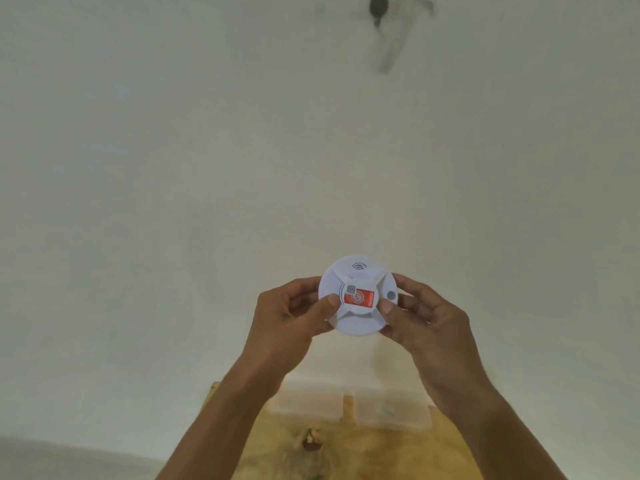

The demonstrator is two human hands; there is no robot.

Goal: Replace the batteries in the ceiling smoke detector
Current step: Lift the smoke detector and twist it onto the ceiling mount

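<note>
Hands are raised toward the ceiling (173,168) with both forearms reaching up from the lower edge of the view, and a round white smoke detector (357,295) is clamped between them. The left hand (291,320) is curled round the detector's left rim, its thumb laid across the face just left of the centre. The right hand (424,323) is curled round the detector's right rim, its thumb pressed on the face just right of the centre, with its fingers wrapped behind. The two hands are kept apart by the detector itself and do not touch one another. On the detector's face a red label (360,298) is seen at the centre, between the two thumbs, with a small grey printed patch at its upper left corner. Above the label a curved sound-wave mark (359,266) is printed, and a small grey button (391,295) is set near the right rim, just above the right thumb. Whether the detector is touching the ceiling cannot be told. Below the detector, a yellowish wooden surface (398,452) is seen between the forearms, bearing pale rectangular pieces (308,400). Far above the detector, a dark blurred ceiling fan (381,15) is seen.
</note>
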